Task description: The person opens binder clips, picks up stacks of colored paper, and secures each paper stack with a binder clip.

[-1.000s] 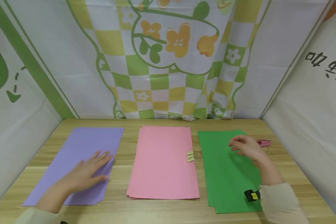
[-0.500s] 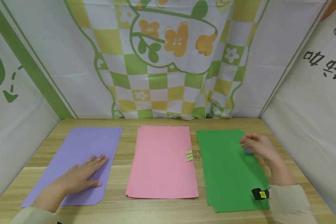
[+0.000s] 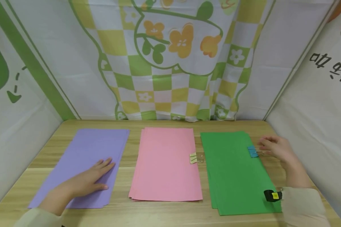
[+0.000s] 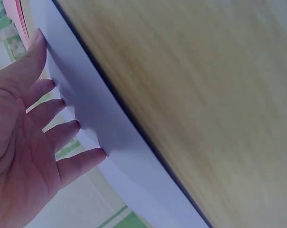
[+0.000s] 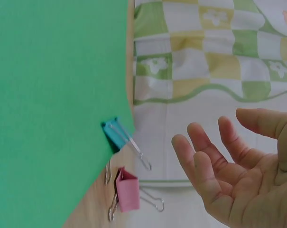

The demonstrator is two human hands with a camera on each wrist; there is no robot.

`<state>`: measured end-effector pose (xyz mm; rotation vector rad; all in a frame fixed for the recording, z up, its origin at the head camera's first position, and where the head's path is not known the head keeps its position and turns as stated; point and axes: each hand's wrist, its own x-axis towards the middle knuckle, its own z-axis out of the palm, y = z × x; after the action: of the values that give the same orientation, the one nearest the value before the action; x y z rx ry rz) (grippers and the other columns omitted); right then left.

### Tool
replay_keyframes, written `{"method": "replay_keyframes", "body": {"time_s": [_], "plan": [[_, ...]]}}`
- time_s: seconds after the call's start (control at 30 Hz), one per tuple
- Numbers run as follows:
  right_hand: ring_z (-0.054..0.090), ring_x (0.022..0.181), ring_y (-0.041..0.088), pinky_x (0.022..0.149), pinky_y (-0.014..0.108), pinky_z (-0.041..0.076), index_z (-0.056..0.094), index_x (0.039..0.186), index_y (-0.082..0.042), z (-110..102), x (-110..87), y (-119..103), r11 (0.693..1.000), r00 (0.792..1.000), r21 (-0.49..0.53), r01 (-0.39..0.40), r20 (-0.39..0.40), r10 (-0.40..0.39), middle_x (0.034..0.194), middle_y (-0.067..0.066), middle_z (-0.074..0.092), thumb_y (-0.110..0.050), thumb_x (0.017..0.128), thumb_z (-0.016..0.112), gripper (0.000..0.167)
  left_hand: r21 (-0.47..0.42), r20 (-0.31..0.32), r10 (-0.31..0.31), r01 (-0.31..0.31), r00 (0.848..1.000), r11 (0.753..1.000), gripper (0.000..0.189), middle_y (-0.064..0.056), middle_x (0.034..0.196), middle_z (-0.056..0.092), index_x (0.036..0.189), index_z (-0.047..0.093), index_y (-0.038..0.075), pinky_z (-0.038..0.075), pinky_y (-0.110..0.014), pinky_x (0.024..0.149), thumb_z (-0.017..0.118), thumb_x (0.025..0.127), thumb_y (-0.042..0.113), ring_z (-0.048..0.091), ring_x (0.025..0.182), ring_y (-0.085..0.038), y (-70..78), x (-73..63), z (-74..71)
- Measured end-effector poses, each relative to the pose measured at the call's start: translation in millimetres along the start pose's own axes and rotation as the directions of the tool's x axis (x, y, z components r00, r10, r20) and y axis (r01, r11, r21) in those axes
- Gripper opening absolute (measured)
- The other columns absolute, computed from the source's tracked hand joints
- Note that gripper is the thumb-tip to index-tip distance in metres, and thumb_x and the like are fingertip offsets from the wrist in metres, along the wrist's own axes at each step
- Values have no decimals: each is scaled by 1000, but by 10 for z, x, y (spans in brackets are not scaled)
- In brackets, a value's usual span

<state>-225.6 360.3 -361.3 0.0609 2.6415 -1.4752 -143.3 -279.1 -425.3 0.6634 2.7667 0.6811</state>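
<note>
My left hand (image 3: pixel 88 183) lies with spread fingers on a stack of purple paper (image 3: pixel 96 142) at the left of the table. In the left wrist view its fingertips (image 4: pixel 103 153) touch the sheet. A blue binder clip (image 3: pixel 253 151) bites the right edge of a green paper stack (image 3: pixel 233 183). Just right of that clip is my right hand (image 3: pixel 278 149), its fingers loosely curved. The right wrist view shows nothing between those fingers, apart from the blue clip. Beside the blue clip stands a pink binder clip (image 5: pixel 128 194), hidden behind the hand in the head view.
A pink paper stack (image 3: pixel 167 167) lies in the middle, with a pale yellow binder clip (image 3: pixel 193 158) on its right edge. All three stacks lie on a wooden table (image 3: pixel 164 216). A checked curtain (image 3: pixel 162 85) hangs behind it, and white fabric walls stand at both sides.
My right hand has moved right, off the green stack, uncovering the blue binder clip on its edge. The purple stack has slid slightly right under my left hand.
</note>
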Motion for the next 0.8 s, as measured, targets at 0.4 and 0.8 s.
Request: {"method": "replay_keyframes", "body": {"time_s": [0.4,0.8], "plan": [[66,81,-5,75,18,58,54,123,7,-245,-21,191,999,999,29,-31,-13,31,83,-26,66,-22,106,43,35,2,11,2,-2,1000,1000,79,-35,156,25,148,39,-5,21,-73,110,71,87,35,17,139,-63,76,69,2],[65,72,-6,69,17,57,41,132,20,-415,-45,302,991,986,-29,-131,-104,127,77,-27,60,-25,105,39,52,20,15,16,-17,1000,1000,78,-36,155,25,147,39,-6,21,-73,110,70,88,34,17,139,-64,145,132,6]]}}
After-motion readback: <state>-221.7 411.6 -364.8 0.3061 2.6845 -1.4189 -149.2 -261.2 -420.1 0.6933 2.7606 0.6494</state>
